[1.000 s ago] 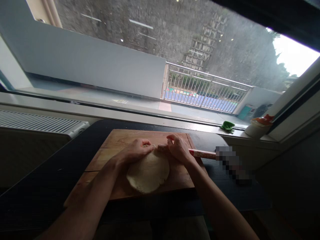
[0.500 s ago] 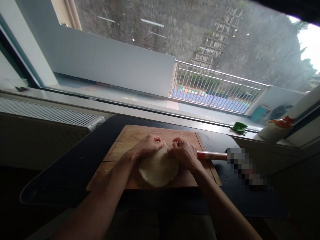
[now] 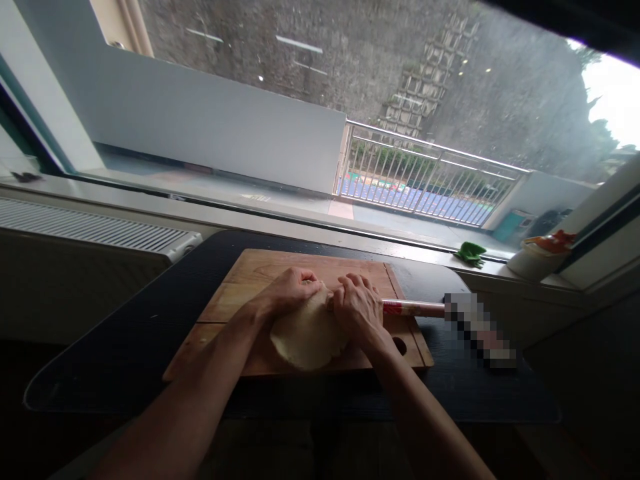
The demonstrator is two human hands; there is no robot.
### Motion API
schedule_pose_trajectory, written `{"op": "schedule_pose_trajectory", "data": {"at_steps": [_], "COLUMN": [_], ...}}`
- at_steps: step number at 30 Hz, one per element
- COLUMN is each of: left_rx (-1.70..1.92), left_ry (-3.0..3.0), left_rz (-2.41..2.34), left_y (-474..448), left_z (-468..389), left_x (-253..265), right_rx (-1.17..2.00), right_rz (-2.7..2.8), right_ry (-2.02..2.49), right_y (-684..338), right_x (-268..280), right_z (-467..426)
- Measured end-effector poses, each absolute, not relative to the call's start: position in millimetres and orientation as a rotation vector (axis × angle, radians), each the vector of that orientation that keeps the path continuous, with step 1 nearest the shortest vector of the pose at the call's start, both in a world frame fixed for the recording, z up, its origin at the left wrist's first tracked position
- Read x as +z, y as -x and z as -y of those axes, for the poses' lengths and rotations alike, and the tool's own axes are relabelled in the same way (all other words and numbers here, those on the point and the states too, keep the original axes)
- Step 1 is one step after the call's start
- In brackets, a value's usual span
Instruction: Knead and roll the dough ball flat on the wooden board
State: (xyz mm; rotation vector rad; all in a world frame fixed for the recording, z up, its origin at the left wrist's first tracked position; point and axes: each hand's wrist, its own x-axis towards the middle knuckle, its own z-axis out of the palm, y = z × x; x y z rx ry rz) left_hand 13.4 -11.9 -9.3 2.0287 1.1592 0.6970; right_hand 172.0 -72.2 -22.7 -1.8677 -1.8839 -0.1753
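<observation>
A flat, roundish sheet of dough (image 3: 306, 340) lies on a wooden cutting board (image 3: 230, 290). My left hand (image 3: 290, 288) is closed on the dough's far edge, thumb and fingers pinched together. Over the left part of a thin wooden rolling pin (image 3: 417, 308) lies my right hand (image 3: 357, 303), its fingers bent across it. The pin's left tip pokes out beside that hand, at the dough's right edge. Its red-marked shaft reaches right, past the board. My right hand covers part of the dough's edge.
The board rests on a dark table (image 3: 125, 320) by a large window. A pixelated object (image 3: 480, 330) lies right of the board. On the sill (image 3: 400, 250) are a green item (image 3: 470, 254) and a pale pot (image 3: 533, 260). A radiator (image 3: 100, 230) stands to the left.
My right hand's fingers have straightened and now lie across the rolling pin. My left hand keeps its pinch on the dough. The whole view has shifted slightly.
</observation>
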Motion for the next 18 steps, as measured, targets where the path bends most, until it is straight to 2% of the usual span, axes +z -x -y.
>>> {"op": "schedule_pose_trajectory", "data": {"at_steps": [4,13,18], "left_rx": [0.789,0.734,0.743], "left_ry": [-2.124,-2.153,-2.16], "left_rz": [-1.155,-1.232,-1.204], "left_y": [-16,-15,-15], "left_z": [12,7,8], "left_x": [-12,-19,-17], "right_rx": [-0.236,0.02,-0.128], "right_rz": [1.897,1.839,1.929], "right_ry": [1.854,2.059,1.889], "right_y": [-170,-175,-168], "right_x": [-24,-9,-15], "right_z": [92,18,71]}}
